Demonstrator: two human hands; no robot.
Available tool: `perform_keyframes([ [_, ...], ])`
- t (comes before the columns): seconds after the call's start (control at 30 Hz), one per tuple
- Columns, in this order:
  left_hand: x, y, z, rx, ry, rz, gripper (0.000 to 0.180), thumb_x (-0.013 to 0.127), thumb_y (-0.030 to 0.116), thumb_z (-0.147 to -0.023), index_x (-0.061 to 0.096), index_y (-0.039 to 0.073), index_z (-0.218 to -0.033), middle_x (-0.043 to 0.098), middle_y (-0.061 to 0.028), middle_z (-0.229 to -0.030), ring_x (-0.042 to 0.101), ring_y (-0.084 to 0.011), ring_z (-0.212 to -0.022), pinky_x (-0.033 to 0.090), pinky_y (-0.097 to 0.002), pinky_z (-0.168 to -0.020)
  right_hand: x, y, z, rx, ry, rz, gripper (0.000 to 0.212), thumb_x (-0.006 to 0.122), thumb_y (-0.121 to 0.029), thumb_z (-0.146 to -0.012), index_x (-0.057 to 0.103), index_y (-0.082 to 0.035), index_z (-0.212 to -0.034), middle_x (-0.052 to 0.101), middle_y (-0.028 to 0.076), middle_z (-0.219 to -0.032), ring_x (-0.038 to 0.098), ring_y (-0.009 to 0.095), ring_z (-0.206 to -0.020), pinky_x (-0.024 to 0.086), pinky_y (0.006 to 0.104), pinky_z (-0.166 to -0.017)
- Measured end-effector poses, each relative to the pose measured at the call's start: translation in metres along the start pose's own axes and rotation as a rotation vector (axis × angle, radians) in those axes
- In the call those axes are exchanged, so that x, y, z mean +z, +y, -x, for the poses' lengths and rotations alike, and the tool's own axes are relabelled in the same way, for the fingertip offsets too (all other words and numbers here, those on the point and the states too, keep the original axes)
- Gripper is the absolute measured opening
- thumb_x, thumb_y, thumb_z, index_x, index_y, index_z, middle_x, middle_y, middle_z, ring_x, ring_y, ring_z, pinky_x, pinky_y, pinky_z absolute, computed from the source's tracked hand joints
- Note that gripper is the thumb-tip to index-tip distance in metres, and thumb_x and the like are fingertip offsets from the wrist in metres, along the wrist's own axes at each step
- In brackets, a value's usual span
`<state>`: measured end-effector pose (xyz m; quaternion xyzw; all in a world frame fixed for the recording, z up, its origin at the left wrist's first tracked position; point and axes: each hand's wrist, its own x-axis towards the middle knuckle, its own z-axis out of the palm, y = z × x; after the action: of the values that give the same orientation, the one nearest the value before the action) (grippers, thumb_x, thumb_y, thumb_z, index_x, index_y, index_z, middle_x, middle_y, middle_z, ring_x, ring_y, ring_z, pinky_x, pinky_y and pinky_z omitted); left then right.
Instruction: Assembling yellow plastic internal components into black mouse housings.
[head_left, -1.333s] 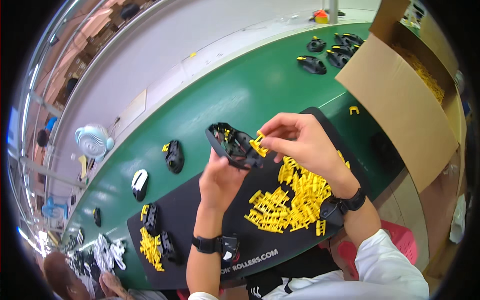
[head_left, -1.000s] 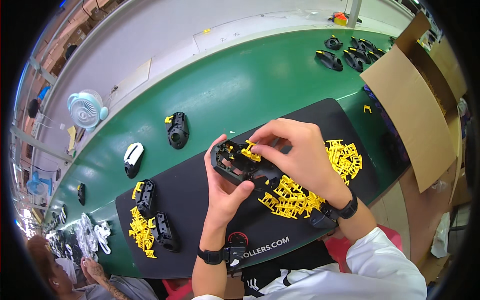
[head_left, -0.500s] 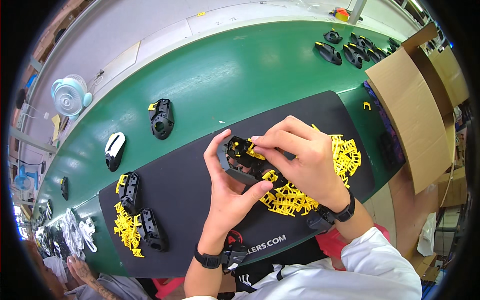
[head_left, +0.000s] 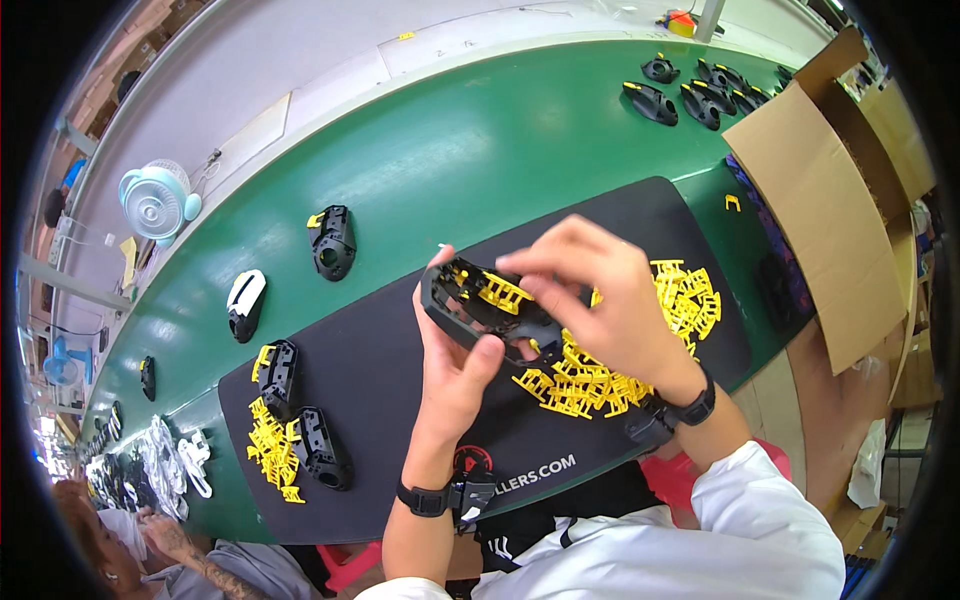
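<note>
My left hand (head_left: 452, 370) is wrapped round a black plastic shell (head_left: 455, 318), shaped like a computer-mouse housing, tilted with its hollow inside facing up. A yellow plastic clip (head_left: 503, 294) lies inside along its upper right side. Over that clip hovers my right hand (head_left: 592, 290), slightly blurred. Its thumb and forefinger are apart, the thumb tip at or very near the clip's end; nothing shows held between them. Below and right of this hand a pile of loose yellow clips (head_left: 590, 385) spreads on the black mat (head_left: 400, 395).
Black shells with yellow clips (head_left: 277, 378) stand beside a smaller yellow pile (head_left: 272, 447) on the left. Beyond the mat are another shell (head_left: 331, 243) and a white-topped one (head_left: 246, 305). Several shells (head_left: 712, 97) sit far right, near a cardboard box (head_left: 815, 225). Another person's arm (head_left: 180, 545) shows lower left.
My right fingers, pinched on the yellow clip before, have parted and lifted slightly. The shell has turned a little in my left hand. The whole view has shifted slightly.
</note>
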<state>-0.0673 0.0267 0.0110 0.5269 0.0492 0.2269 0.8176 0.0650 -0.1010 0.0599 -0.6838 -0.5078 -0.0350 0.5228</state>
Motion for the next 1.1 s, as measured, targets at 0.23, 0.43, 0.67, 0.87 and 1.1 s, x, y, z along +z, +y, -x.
perform_keyframes([
  [0.23, 0.006, 0.014, -0.001, -0.137, -0.002, -0.040, 0.098, 0.058, 0.046, -0.088, 0.004, 0.012, -0.163, 0.048, -0.0114, -0.131, 0.061, -0.0187, -0.105, 0.053, -0.0273, -0.068, -0.005, 0.008, -0.004, 0.304, -0.369, -0.431, 0.011, 0.066, 0.003, -0.091, 0.065, 0.000, -0.102, 0.056, -0.001, -0.089, 0.049, 0.006, -0.078, 0.045, 0.0220, -0.068],
  [0.43, -0.004, 0.014, -0.003, -0.207, -0.068, 0.023, 0.091, 0.056, 0.047, -0.090, 0.014, 0.011, -0.161, 0.051, -0.0115, -0.132, 0.062, -0.0178, -0.106, 0.054, -0.0260, -0.065, -0.002, 0.010, -0.003, 0.419, -0.486, -0.459, 0.017, 0.075, -0.001, -0.086, 0.064, -0.002, -0.098, 0.056, -0.002, -0.088, 0.042, 0.005, -0.072, 0.037, 0.0226, -0.062],
  [0.67, -0.004, 0.018, -0.004, -0.353, -0.050, 0.436, 0.072, 0.035, 0.059, -0.102, 0.041, 0.003, -0.147, 0.062, -0.0129, -0.122, 0.064, -0.0190, -0.082, 0.050, -0.0284, -0.050, -0.007, 0.005, -0.003, -0.238, -0.356, -0.145, 0.041, 0.090, -0.031, -0.061, 0.074, -0.010, -0.093, 0.068, 0.001, -0.102, 0.057, 0.028, -0.096, 0.051, 0.0397, -0.086],
  [0.87, -0.017, 0.015, -0.004, -0.557, 0.015, 0.542, 0.067, 0.033, 0.059, -0.100, 0.058, 0.001, -0.125, 0.067, -0.0108, -0.093, 0.058, -0.0210, -0.055, 0.040, -0.0301, -0.038, 0.000, 0.004, 0.004, -0.279, -0.442, -0.061, 0.035, 0.085, -0.027, -0.070, 0.070, -0.007, -0.094, 0.066, 0.003, -0.095, 0.057, 0.028, -0.094, 0.052, 0.0375, -0.083],
  [1.1, -0.016, 0.030, -0.008, -0.503, 0.006, 0.532, 0.053, 0.039, 0.044, -0.097, 0.064, 0.001, -0.117, 0.071, -0.0098, -0.097, 0.065, -0.0219, -0.073, 0.053, -0.0365, -0.059, 0.001, 0.003, 0.002, -0.282, -0.483, -0.070, 0.034, 0.082, -0.021, -0.078, 0.067, -0.006, -0.104, 0.066, 0.007, -0.106, 0.057, 0.030, -0.103, 0.052, 0.0385, -0.085],
])
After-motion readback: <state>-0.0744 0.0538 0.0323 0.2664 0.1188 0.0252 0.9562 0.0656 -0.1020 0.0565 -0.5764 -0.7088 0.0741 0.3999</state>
